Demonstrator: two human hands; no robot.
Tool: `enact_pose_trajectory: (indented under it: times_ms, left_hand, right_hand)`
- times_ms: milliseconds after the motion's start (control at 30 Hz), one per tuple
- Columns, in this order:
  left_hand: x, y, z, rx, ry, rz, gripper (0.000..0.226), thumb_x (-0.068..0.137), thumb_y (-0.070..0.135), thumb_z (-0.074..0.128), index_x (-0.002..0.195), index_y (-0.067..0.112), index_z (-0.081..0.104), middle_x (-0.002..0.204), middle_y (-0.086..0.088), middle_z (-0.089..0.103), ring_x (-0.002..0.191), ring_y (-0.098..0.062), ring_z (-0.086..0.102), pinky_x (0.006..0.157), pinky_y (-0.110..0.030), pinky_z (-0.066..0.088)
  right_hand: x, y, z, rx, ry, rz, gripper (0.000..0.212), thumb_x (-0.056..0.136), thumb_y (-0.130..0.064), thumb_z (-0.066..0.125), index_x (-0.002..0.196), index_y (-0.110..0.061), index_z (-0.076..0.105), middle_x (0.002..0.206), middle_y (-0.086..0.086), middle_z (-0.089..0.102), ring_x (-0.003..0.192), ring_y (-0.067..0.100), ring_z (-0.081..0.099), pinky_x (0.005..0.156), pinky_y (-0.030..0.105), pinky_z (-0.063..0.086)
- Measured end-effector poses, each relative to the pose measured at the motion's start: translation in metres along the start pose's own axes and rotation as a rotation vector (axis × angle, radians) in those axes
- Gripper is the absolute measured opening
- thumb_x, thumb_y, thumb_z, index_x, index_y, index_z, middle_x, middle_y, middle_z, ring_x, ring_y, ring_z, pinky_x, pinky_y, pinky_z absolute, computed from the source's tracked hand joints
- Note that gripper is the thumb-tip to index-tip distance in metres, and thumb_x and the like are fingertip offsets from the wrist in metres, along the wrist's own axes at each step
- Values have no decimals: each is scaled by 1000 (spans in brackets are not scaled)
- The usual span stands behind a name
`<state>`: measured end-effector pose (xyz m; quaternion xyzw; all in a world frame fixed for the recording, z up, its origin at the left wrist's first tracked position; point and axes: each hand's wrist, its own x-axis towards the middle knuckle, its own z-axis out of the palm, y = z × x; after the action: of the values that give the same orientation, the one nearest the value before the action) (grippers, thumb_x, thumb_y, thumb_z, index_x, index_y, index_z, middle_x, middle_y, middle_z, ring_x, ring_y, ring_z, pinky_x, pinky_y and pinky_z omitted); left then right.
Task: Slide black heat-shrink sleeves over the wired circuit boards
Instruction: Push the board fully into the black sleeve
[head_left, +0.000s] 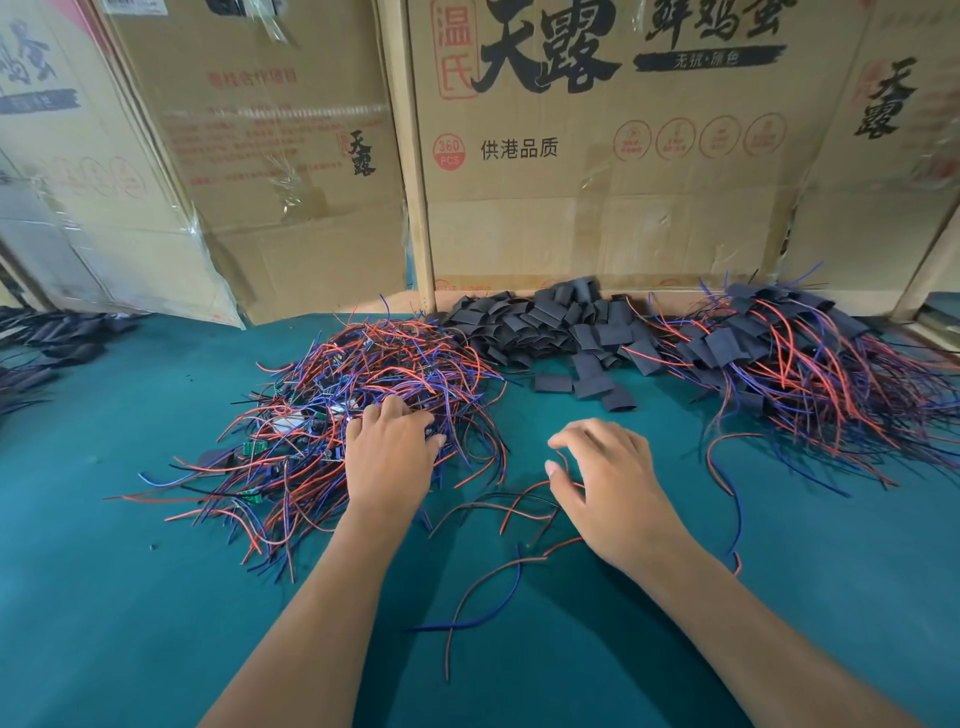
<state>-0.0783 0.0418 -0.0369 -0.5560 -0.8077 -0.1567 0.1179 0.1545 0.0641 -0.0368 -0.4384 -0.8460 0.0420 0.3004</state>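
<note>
You have three heaps in front of you on the green table (130, 597). On your left lies one tangle of wired circuit boards (332, 415), red, blue and black leads with small green boards among them, too many to count. At the back in the middle sits one pile of black heat-shrink sleeves (550, 322), also too many to count, with about three loose ones lying apart at its front edge. On your right is one heap of sleeved boards (789, 364), their wires fanning toward you. A further dark pile (47, 343) shows at the far left edge, too blurred to tell what it is.

Your left hand (389, 462) lies palm down on the right side of the tangle, fingers bent into the wires; you cannot tell from here whether they pinch any one lead. Your right hand (608, 483) hovers palm down over the cloth, fingers loosely curled and spread, thumb and forefinger apart, holding nothing. A few loose wires (498, 566) lie under and just in front of it, between your two forearms.

Behind the heaps stand cardboard boxes (623, 156) like a wall, touching the sleeve pile and the right heap. Bare cloth lies between the tangle and the right heap, and along the near edge on both sides of your arms.
</note>
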Motion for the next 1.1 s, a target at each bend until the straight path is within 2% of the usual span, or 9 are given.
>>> enact_pose_trajectory:
  times_ms: [267, 433, 500, 600, 733, 867, 933, 1000, 1100]
  left_hand:
    - [0, 0, -6, -127, 16, 34, 23, 95, 40, 62, 108, 22, 68, 114, -2, 57, 110, -27, 50, 95, -40, 36]
    - [-3, 3, -21, -446, 33, 52, 21, 92, 37, 67, 79, 24, 56, 75, 9, 57, 77, -25, 50, 83, -43, 43]
    - [-4, 8, -26, -577, -6, 48, 22, 92, 35, 68, 79, 23, 55, 68, 12, 57, 70, -21, 49, 83, -45, 46]
    - [-9, 18, -37, -771, -6, 34, 19, 86, 30, 75, 89, 21, 58, 80, 9, 66, 77, -14, 59, 85, -40, 47]
    - [-20, 34, -48, -874, 16, 192, 32, 78, 28, 82, 98, 25, 58, 83, 14, 68, 78, -10, 56, 82, -33, 43]
    - [-29, 46, -49, -825, 71, 343, 37, 77, 32, 84, 101, 27, 56, 86, 22, 66, 92, 1, 55, 93, -21, 29]
    - [-32, 49, -50, -817, 79, 393, 34, 78, 30, 83, 97, 26, 55, 86, 20, 65, 92, 2, 56, 91, -21, 33]
    - [-34, 53, -50, -810, 58, 435, 30, 79, 30, 80, 93, 26, 54, 86, 16, 63, 89, -6, 57, 88, -27, 41]
    - [-37, 59, -48, -795, 12, 510, 30, 80, 21, 77, 92, 27, 50, 85, 14, 60, 83, -10, 57, 80, -33, 46]
  right_hand:
    - [0, 1, -1, 1, 0, -9, 19, 93, -24, 61, 107, -13, 65, 109, -1, 59, 109, 21, 54, 100, 38, 35]
    - [0, 2, -2, 9, -6, -12, 19, 94, -26, 59, 109, -14, 64, 110, -2, 58, 109, 20, 51, 101, 35, 32]
    - [0, 3, -1, 12, -5, -17, 20, 94, -26, 59, 109, -14, 64, 109, -2, 58, 109, 20, 52, 101, 35, 32]
    - [0, 2, -2, 24, 1, -17, 19, 94, -25, 60, 108, -14, 65, 108, -2, 58, 107, 20, 52, 100, 34, 32]
    - [0, 4, -2, 51, 7, -10, 16, 94, -22, 58, 108, -15, 64, 108, -3, 60, 108, 19, 53, 99, 33, 32]
    - [2, 1, -8, 351, 74, 67, 15, 97, -22, 55, 104, -15, 66, 101, -6, 65, 99, 10, 57, 91, 26, 40]
    - [2, -2, -13, 602, 32, 127, 20, 93, -37, 53, 93, -22, 66, 88, -8, 67, 86, 8, 60, 78, 17, 43]
    - [2, -6, -16, 784, -50, 144, 29, 85, -51, 52, 85, -25, 63, 79, -3, 66, 73, 13, 59, 68, 19, 46]
    - [2, -8, -13, 932, -107, 150, 31, 79, -51, 60, 82, -21, 64, 66, 6, 59, 59, 13, 50, 57, 19, 42]
